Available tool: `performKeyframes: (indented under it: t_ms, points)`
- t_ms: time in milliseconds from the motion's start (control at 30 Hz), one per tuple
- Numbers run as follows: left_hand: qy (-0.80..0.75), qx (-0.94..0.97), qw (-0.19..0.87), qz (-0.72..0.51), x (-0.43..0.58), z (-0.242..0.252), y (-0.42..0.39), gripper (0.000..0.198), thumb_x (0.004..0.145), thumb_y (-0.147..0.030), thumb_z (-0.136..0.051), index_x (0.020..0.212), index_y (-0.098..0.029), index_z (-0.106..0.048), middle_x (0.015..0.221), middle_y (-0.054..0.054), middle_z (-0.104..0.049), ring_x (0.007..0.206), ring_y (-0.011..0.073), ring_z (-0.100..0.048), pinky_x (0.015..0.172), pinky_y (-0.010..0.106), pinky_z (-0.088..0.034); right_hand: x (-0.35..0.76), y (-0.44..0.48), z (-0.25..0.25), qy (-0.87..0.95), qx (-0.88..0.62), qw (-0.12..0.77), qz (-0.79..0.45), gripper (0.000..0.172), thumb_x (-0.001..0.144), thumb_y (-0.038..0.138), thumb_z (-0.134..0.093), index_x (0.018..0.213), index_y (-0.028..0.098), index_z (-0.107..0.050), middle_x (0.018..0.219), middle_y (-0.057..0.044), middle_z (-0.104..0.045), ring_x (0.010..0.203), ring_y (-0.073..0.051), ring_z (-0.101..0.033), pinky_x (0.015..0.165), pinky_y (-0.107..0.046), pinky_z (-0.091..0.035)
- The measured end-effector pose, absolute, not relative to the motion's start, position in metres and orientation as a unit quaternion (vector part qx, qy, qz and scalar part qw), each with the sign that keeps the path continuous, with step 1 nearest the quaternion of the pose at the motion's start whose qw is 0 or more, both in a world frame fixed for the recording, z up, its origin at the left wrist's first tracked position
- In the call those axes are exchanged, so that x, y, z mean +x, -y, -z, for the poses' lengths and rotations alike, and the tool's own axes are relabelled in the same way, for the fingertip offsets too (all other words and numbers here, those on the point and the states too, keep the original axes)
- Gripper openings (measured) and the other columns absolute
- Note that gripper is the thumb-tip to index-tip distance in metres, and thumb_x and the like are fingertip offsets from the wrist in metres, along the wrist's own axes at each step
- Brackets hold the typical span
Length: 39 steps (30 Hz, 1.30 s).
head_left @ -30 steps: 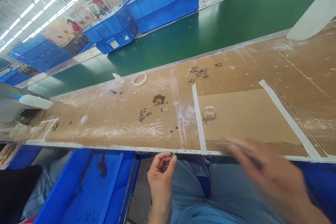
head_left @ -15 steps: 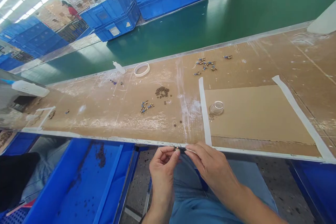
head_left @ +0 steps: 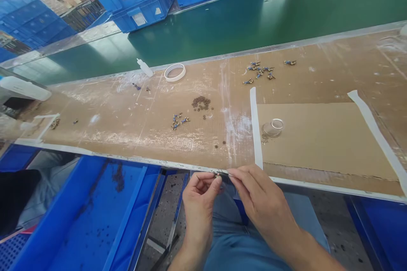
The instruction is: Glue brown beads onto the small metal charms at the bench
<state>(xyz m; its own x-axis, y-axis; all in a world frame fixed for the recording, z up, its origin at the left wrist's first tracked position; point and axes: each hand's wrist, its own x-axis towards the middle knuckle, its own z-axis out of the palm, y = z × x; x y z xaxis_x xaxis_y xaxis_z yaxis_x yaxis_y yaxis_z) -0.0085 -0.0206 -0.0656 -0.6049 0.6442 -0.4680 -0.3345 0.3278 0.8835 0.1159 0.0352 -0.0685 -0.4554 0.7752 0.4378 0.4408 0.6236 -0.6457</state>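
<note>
My left hand (head_left: pixel 202 197) is closed in a pinch of thumb and forefinger at the table's front edge, on something tiny. My right hand (head_left: pixel 262 194) is closed beside it, its fingertips on the other end of a small dark piece (head_left: pixel 224 177) that spans the gap between the hands. Its exact kind is too small to tell. On the table beyond lie several small blue-and-gold figures (head_left: pixel 176 126) and a pile of small brown discs (head_left: pixel 201 103). Two loose brown discs (head_left: pixel 224 142) are nearest my hands.
A clear plastic cup (head_left: pixel 275 126) rests on a cardboard sheet (head_left: pixel 324 139) bordered by white tape. More small figures (head_left: pixel 260 70), a tape roll (head_left: pixel 174 73) and a white squeeze bottle (head_left: pixel 145 68) are farther back. A blue bin (head_left: pixel 95 220) stands below left; blue crates (head_left: pixel 140 0) stand beyond the green belt (head_left: pixel 222 25).
The camera view has tilted down and shifted slightly, so the table sits a little higher in the picture. Both hands keep the dark piece between them at the edge.
</note>
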Motion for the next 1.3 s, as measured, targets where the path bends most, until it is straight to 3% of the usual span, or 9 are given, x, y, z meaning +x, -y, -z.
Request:
performKeyframes:
  t_ms: [300,900,1300]
  points:
    - [-0.69,0.102,0.429,-0.574,-0.0086,0.0666,0.0191,0.026,0.065,-0.029,-0.085,0.078,-0.014,-0.067,0.07,0.001,-0.07,0.065,0.013,-0.064,0.063,0.024,-0.057,0.1136,-0.0374,0.0745,0.823,-0.388,0.372,-0.183,0.007,0.09,0.013,-0.058,0.092,0.019,-0.062,0.079,-0.002,-0.062,0.073,-0.014,-0.055,0.067,-0.03,-0.037]
    - [-0.7,0.104,0.428,-0.562,-0.009,0.0634,0.0178,0.027,0.064,-0.029,-0.085,0.077,-0.014,-0.068,0.07,0.002,-0.07,0.065,0.0141,-0.065,0.064,0.027,-0.058,0.1191,-0.041,0.0768,0.831,-0.37,0.361,-0.205,0.008,0.092,0.018,-0.057,0.09,0.019,-0.065,0.073,0.0,-0.058,0.07,-0.013,-0.052,0.066,-0.03,-0.035]
    - [-0.701,0.098,0.426,-0.563,-0.0091,0.0617,0.0167,0.029,0.06,-0.029,-0.087,0.076,-0.014,-0.068,0.067,0.001,-0.07,0.063,0.013,-0.064,0.063,0.026,-0.058,0.1192,-0.0426,0.0777,0.839,-0.336,0.375,-0.206,0.009,0.091,0.01,-0.056,0.089,0.018,-0.061,0.071,-0.001,-0.056,0.068,-0.013,-0.049,0.065,-0.031,-0.034]
